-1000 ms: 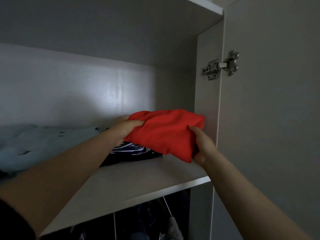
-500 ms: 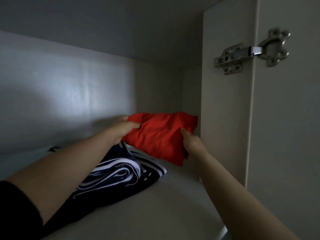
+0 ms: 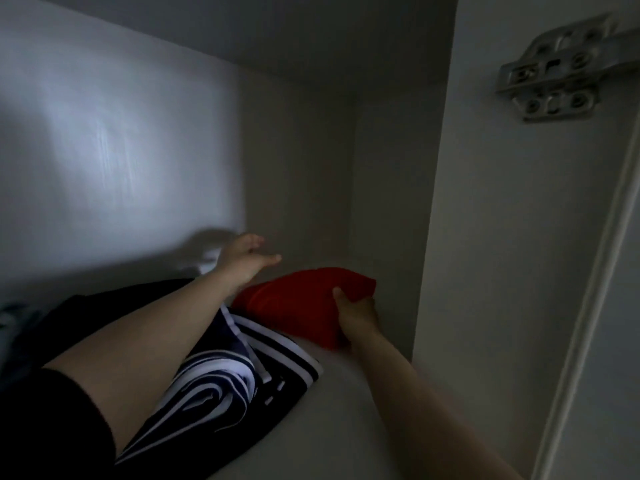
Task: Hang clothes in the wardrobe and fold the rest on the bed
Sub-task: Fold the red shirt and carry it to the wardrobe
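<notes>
Wardrobe compartment, dim; light falls in a pale patch on the smooth white back panel [image 3: 104, 150]. Shelf board [image 3: 346, 427] is plain, matt, off-white. White side panel [image 3: 485, 237] closes the right end and carries a silver metal hinge [image 3: 554, 74] near the top corner of the view; the edge of the open door [image 3: 606, 271] runs down beside it.

Folded red cloth garment [image 3: 298, 299] lies on the shelf at the back right corner, near the side panel, its left end touching the navy-and-white striped folded garment [image 3: 221, 375] that sits in front of it and to the left.

Right hand [image 3: 356, 311] grips the red bundle at its near right edge — thumb on top, fingers curled under, out of sight.

Left hand [image 3: 244, 259] is raised just behind the left end of the red bundle, fingers and thumb spread, holding nothing; whether it touches the cloth cannot be told. Its shadow falls on the back panel. The left forearm crosses over the striped garment, a black sleeve [image 3: 45, 427] at the lower left.

Far left edge — pale fabric [image 3: 10, 320], too blurred to name
</notes>
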Available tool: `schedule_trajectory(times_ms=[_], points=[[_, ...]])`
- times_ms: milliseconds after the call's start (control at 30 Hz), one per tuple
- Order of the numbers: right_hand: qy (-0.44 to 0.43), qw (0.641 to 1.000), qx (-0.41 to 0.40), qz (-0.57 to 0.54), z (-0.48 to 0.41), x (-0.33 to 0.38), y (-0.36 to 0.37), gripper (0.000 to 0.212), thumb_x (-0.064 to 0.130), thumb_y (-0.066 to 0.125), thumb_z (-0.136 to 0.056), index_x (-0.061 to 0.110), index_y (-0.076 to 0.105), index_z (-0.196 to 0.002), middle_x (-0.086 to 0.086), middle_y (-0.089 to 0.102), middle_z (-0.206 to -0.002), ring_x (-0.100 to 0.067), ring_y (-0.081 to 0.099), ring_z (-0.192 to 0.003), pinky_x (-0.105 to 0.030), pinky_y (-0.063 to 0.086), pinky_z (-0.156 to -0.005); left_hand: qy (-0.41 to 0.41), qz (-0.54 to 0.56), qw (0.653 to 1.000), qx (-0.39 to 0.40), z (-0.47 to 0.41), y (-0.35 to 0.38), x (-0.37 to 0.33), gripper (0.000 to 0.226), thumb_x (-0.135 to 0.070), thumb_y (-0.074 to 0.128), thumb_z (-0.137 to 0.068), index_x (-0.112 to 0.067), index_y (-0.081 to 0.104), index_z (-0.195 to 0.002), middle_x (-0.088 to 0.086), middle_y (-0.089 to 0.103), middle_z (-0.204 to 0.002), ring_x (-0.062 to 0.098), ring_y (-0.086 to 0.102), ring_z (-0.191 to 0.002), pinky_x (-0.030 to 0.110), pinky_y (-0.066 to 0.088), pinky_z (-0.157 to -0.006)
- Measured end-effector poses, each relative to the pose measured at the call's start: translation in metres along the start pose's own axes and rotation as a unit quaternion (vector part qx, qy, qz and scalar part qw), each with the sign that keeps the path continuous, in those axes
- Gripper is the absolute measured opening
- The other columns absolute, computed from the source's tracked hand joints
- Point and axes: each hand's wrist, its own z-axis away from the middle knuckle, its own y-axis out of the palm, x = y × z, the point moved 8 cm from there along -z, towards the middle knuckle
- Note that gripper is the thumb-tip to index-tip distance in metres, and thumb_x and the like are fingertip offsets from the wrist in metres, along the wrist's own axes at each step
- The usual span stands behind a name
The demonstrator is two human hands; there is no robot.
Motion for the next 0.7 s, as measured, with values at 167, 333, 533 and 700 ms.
schedule_trajectory(times_ms=[167, 333, 533, 700], points=[[-0.058, 0.993, -0.019, 0.104, 0.005, 0.015, 0.002, 0.081, 0.041, 0.059, -0.092, 0.001, 0.019, -0.150, -0.018, 0.035, -0.150, -0.033, 0.039, -0.135, -0.039, 0.036, -0.111, 0.011, 0.006, 1.000, 0.002, -0.001, 0.000, 0.001, 0.056, -0.019, 0.080, -0.076, -0.010, 0.056, -0.127, 0.005, 0.060, -0.125, 0.013, 0.054, -0.105, 0.021, 0.040, -0.084], [-0.132, 0.981, -0.013, 0.142, 0.029, 0.034, -0.002, 0.060, 0.032, 0.064, -0.091, 0.004, 0.040, -0.137, -0.013, 0.047, -0.140, -0.030, 0.046, -0.129, -0.033, 0.038, -0.105, 0.014, 0.041, 0.999, -0.011, 0.013, -0.005, -0.006, 0.048, -0.015, 0.078, -0.078, -0.008, 0.059, -0.121, 0.007, 0.064, -0.118, 0.012, 0.058, -0.098, 0.013, 0.041, -0.070], [-0.183, 0.978, 0.043, 0.091, 0.071, 0.055, -0.013, 0.054, 0.029, 0.063, -0.092, 0.008, 0.043, -0.138, -0.004, 0.055, -0.130, -0.023, 0.051, -0.124, -0.025, 0.041, -0.095, 0.018, 0.052, 0.998, -0.006, 0.054, -0.016, -0.028, 0.044, -0.015, 0.077, -0.078, -0.011, 0.060, -0.119, 0.003, 0.067, -0.116, 0.009, 0.059, -0.095, 0.015, 0.040, -0.068], [-0.226, 0.966, 0.073, 0.097, 0.105, 0.064, -0.037, 0.058, 0.032, 0.061, -0.093, 0.009, 0.038, -0.142, -0.007, 0.053, -0.134, -0.022, 0.049, -0.125, -0.021, 0.038, -0.089, 0.036, 0.053, 0.998, -0.024, 0.111, -0.026, -0.057, 0.041, -0.017, 0.077, -0.079, -0.015, 0.062, -0.117, -0.004, 0.069, -0.111, 0.001, 0.060, -0.094, 0.019, 0.042, -0.075]])
